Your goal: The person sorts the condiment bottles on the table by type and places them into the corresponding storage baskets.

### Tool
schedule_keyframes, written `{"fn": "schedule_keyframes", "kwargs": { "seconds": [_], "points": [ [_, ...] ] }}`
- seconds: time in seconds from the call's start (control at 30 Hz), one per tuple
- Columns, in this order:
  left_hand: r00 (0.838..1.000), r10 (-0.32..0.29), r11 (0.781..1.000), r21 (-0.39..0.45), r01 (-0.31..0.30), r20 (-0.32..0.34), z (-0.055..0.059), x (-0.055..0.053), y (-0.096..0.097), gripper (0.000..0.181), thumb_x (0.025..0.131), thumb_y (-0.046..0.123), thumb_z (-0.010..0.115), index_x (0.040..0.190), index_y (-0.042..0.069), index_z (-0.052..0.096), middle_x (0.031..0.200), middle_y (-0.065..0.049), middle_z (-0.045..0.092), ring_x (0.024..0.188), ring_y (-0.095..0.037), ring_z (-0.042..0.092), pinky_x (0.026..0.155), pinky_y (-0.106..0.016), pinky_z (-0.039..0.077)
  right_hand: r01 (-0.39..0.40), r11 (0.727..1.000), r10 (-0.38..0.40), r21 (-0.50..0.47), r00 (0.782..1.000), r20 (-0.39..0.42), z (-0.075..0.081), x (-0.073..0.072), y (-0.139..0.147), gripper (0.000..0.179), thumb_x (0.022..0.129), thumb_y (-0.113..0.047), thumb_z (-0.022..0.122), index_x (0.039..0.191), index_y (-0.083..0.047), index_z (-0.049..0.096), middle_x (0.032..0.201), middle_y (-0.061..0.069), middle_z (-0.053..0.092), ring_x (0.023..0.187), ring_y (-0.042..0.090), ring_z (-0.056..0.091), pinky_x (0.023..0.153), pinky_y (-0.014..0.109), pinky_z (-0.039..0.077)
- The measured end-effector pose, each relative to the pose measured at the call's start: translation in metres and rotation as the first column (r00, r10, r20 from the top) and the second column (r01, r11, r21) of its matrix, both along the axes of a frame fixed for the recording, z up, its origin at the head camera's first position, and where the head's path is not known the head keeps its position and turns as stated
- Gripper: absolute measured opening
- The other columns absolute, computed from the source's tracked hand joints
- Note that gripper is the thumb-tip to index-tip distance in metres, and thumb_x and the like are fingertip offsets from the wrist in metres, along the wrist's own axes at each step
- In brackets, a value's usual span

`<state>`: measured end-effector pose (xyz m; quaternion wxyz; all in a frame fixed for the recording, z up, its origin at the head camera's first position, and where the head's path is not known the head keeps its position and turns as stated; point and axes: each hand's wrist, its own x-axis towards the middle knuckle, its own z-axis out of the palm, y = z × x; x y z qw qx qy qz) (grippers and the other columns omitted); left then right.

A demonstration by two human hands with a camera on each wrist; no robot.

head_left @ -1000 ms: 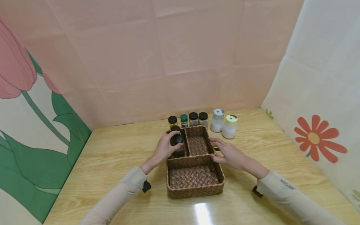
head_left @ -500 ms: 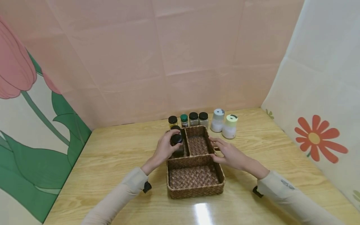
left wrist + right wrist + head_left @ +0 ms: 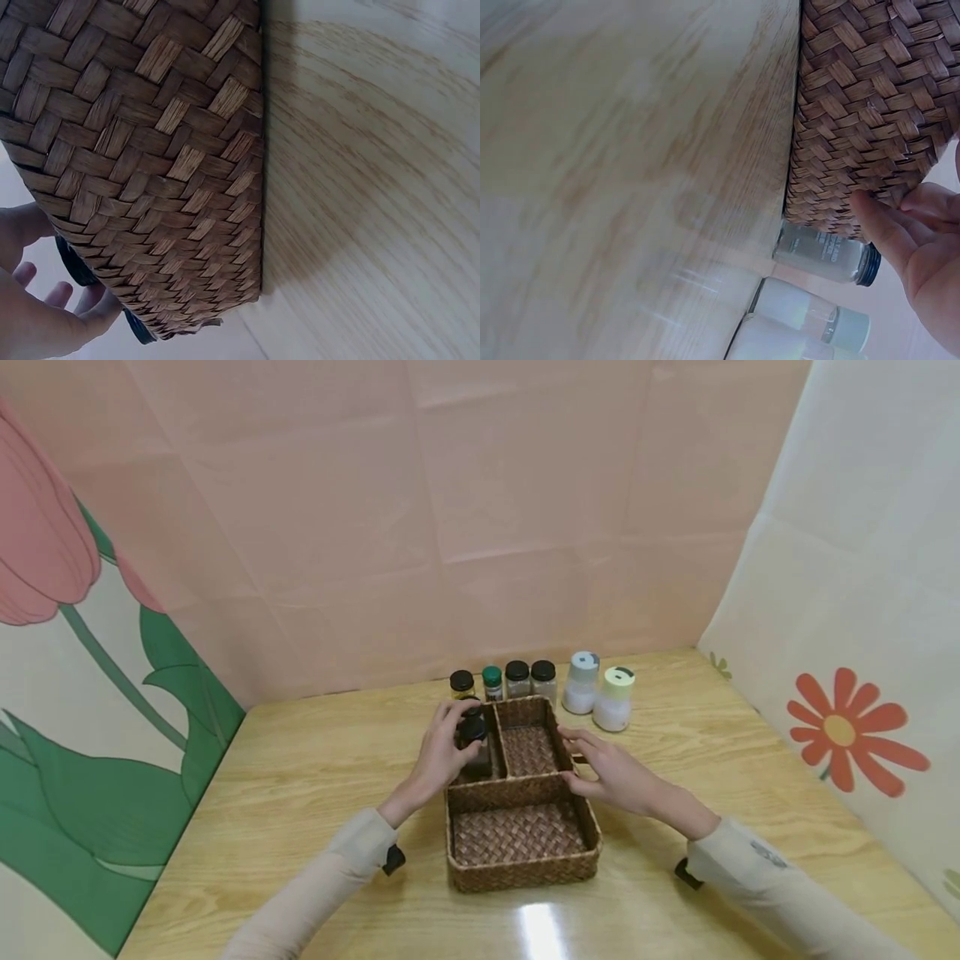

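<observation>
A brown woven basket (image 3: 525, 870) with three compartments sits on the table. In its back left compartment stands a dark jar with a black lid (image 3: 473, 727). My left hand (image 3: 435, 762) reaches over the basket's left side, thumb and fingers curled round this jar near its lid. Another black-lidded jar (image 3: 470, 703) shows just behind it, partly covered by my fingers. In the left wrist view, the basket wall (image 3: 150, 150) hides most of both jars. My right hand (image 3: 617, 777) holds the basket's right rim, its fingertips against the woven wall (image 3: 877, 112) in the right wrist view.
Behind the basket, a yellowish jar with a black lid (image 3: 461, 683), a green-capped bottle (image 3: 492, 681) and two clear black-lidded jars (image 3: 517, 678) stand in a row. Right of them are a blue-topped bottle (image 3: 581, 683) and a yellow-topped bottle (image 3: 613, 700). A pink backdrop (image 3: 450, 527) rises behind.
My left fingers have shifted slightly farther back around the jar, and its lid shows a little less between them. My right hand and the basket have stayed in place.
</observation>
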<state>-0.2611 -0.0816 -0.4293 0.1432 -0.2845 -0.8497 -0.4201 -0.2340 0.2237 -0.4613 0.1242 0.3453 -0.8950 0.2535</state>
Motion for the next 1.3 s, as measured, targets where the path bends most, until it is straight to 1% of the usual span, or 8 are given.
{"fn": "schedule_keyframes", "kwargs": {
  "seconds": [0.07, 0.2, 0.37, 0.53, 0.6, 0.73, 1.07, 1.3],
  "points": [
    [1.0, 0.001, 1.0, 0.001, 0.0, -0.005, 0.0, -0.001, 0.0, 0.06, 0.086, -0.003, 0.073, 0.141, 0.01, 0.05, 0.123, -0.021, 0.049, 0.095, -0.03, 0.054, 0.067, -0.037, 0.046, -0.001, 1.0, 0.001, -0.002, 1.0, 0.006, 0.001, 0.0, 0.0, 0.061, 0.091, -0.02, 0.069, 0.139, 0.01, 0.047, 0.141, 0.024, 0.049, 0.109, 0.032, 0.065, 0.085, 0.043, 0.055],
    [1.0, -0.005, 1.0, -0.015, 0.005, 0.0, 0.001, -0.001, 0.0, 0.061, 0.086, -0.004, 0.073, 0.141, 0.011, 0.05, 0.122, -0.022, 0.049, 0.1, -0.032, 0.055, 0.068, -0.037, 0.045, 0.003, 1.0, -0.003, -0.002, 1.0, 0.017, 0.003, 0.001, -0.001, 0.063, 0.092, -0.02, 0.069, 0.141, 0.009, 0.044, 0.14, 0.024, 0.05, 0.108, 0.031, 0.065, 0.085, 0.042, 0.055],
    [0.999, -0.016, 1.0, -0.003, 0.016, 0.042, 0.002, -0.001, 0.0, 0.053, 0.087, -0.001, 0.072, 0.137, 0.005, 0.054, 0.12, -0.023, 0.047, 0.099, -0.032, 0.055, 0.073, -0.04, 0.049, 0.007, 1.0, -0.007, 0.003, 1.0, 0.019, 0.004, 0.001, -0.001, 0.063, 0.092, -0.02, 0.069, 0.141, 0.009, 0.044, 0.14, 0.024, 0.05, 0.108, 0.031, 0.065, 0.085, 0.042, 0.055],
    [0.995, -0.023, 0.999, 0.037, 0.019, 0.1, 0.004, -0.003, 0.0, 0.044, 0.094, 0.011, 0.069, 0.135, 0.003, 0.056, 0.12, -0.022, 0.047, 0.096, -0.03, 0.054, 0.082, -0.043, 0.05, 0.003, 1.0, -0.003, 0.0, 1.0, 0.009, 0.004, 0.001, -0.001, 0.062, 0.091, -0.02, 0.069, 0.141, 0.008, 0.045, 0.14, 0.024, 0.05, 0.108, 0.031, 0.065, 0.084, 0.042, 0.056],
    [0.994, -0.01, 0.999, 0.04, 0.005, 0.108, 0.003, -0.004, -0.001, 0.041, 0.097, 0.018, 0.065, 0.134, 0.004, 0.058, 0.119, -0.02, 0.047, 0.096, -0.029, 0.054, 0.082, -0.043, 0.049, 0.0, 1.0, 0.0, -0.002, 1.0, 0.004, 0.004, 0.001, 0.0, 0.062, 0.091, -0.02, 0.069, 0.141, 0.008, 0.045, 0.14, 0.025, 0.05, 0.107, 0.031, 0.065, 0.083, 0.041, 0.056],
    [0.996, 0.034, 0.998, 0.051, -0.038, 0.083, 0.001, -0.01, -0.003, 0.036, 0.099, 0.024, 0.061, 0.13, 0.005, 0.062, 0.116, -0.017, 0.05, 0.096, -0.031, 0.053, 0.08, -0.041, 0.049, -0.004, 1.0, 0.004, -0.001, 1.0, -0.003, 0.003, 0.0, 0.0, 0.062, 0.091, -0.02, 0.069, 0.141, 0.008, 0.045, 0.139, 0.024, 0.051, 0.107, 0.031, 0.066, 0.082, 0.041, 0.056],
    [0.99, 0.139, 0.981, 0.131, -0.14, 0.017, -0.003, -0.03, -0.008, 0.025, 0.099, 0.021, 0.061, 0.116, 0.005, 0.069, 0.101, -0.008, 0.057, 0.085, -0.023, 0.054, 0.074, -0.038, 0.048, 0.007, 1.0, -0.007, 0.004, 1.0, 0.009, 0.003, 0.0, 0.001, 0.062, 0.091, -0.021, 0.069, 0.142, 0.007, 0.045, 0.14, 0.023, 0.05, 0.107, 0.03, 0.065, 0.083, 0.041, 0.056],
    [0.983, 0.184, 0.97, 0.159, -0.184, 0.017, -0.006, -0.042, -0.009, 0.023, 0.097, 0.019, 0.063, 0.113, 0.004, 0.069, 0.098, -0.008, 0.06, 0.084, -0.025, 0.056, 0.074, -0.037, 0.049, 0.009, 1.0, -0.009, 0.008, 1.0, 0.015, 0.002, 0.001, 0.0, 0.062, 0.092, -0.021, 0.068, 0.141, 0.009, 0.045, 0.139, 0.023, 0.051, 0.107, 0.031, 0.065, 0.083, 0.042, 0.056]
  ]
}}
